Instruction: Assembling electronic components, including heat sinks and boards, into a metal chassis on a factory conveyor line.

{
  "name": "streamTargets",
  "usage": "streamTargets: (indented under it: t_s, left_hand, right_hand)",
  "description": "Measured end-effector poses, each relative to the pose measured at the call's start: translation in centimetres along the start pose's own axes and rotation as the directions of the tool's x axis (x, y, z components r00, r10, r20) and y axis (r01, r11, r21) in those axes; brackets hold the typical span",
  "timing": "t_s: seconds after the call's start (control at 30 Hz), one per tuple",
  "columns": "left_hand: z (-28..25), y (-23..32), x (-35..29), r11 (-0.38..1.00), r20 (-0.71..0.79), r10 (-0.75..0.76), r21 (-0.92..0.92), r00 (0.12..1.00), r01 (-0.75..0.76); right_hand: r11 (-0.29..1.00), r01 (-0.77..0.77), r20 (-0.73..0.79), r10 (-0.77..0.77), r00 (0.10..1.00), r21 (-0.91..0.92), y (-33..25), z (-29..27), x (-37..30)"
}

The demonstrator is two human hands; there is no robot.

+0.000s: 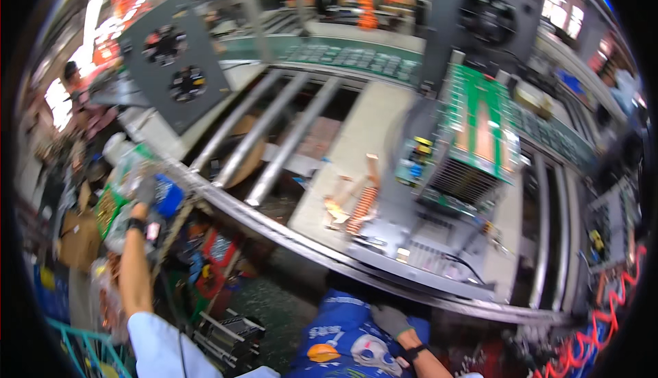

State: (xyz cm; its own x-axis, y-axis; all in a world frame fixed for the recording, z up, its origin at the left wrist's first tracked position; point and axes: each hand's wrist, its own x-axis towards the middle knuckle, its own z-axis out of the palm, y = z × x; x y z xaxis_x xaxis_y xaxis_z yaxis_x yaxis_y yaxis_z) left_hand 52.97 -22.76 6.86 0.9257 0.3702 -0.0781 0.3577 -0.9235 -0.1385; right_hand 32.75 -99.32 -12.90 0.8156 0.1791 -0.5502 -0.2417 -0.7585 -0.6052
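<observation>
Roller table (pixel 295 141) across the middle; blue apron (pixel 332 320) near centre; plastic bags (pixel 128 172) crowd a blue bin (pixel 169 196) at left. Left hand (pixel 145 189) beside the bin, right hand (pixel 392 321) against the apron: can't tell either grip. A snagged bag could tip that bin.

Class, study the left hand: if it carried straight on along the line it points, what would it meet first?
Most likely the clear plastic bag just beyond the left hand; blur and unclear depth leave open whether they already touch.
</observation>
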Motion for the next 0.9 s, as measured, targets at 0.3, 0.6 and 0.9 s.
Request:
streamTargets:
  t_s: [0.3,0.6,0.9]
  left_hand:
    - [-4.8,23.7,-14.1,0.740,-0.702,0.097,-0.424,0.706,-0.523]
    - [-1.6,45.1,-28.6,0.295,-0.505,0.370,-0.732,0.780,-0.614]
    - [3.3,48.1,-31.3,0.072,-0.472,0.297,-0.856,0.830,-0.512]
  right_hand:
    - [0.990,0.065,-0.213,-0.037,0.976,0.125,0.7,-5.8,-6.6]
    - [0.899,0.326,-0.718,-0.019,0.696,0.293,4.7,-13.5,-18.4]
    - [0.969,0.232,-0.830,-0.197,0.522,-0.084,7.8,-25.1,-11.8]
